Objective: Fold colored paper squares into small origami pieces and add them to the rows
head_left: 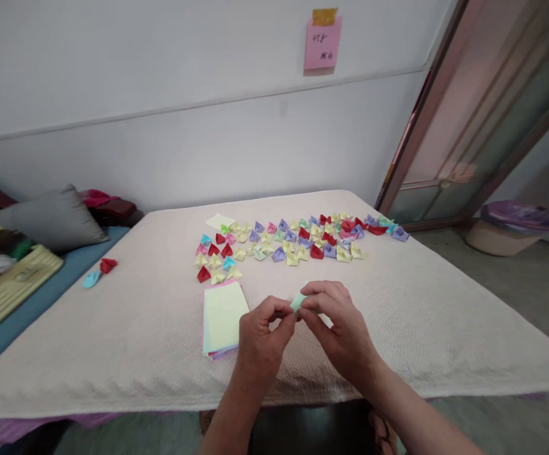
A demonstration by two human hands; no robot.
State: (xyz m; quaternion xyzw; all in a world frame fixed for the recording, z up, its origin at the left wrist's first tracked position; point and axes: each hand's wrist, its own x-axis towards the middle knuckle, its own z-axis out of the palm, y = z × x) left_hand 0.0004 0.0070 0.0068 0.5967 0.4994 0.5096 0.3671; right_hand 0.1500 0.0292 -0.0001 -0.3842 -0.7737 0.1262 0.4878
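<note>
Both my hands meet over the near middle of the table, pinching a small pale green folded paper (pixel 298 301) between them. My left hand (pixel 259 338) grips its left end with thumb and forefinger. My right hand (pixel 338 322) closes its fingers over the right end. Just left of my hands lies a stack of coloured paper sheets (pixel 222 316), pale yellow on top. Beyond it, several small folded paper pieces (pixel 293 243) in red, yellow, purple, blue and pink spread in a band across the table.
The table wears a cream textured cloth (pixel 113 341). A red and a blue folded piece (pixel 100 272) lie apart at the left. A grey cushion (pixel 51 218) and a bench sit at far left. A pink note (pixel 322 43) hangs on the wall; a glass door (pixel 483 120) stands right.
</note>
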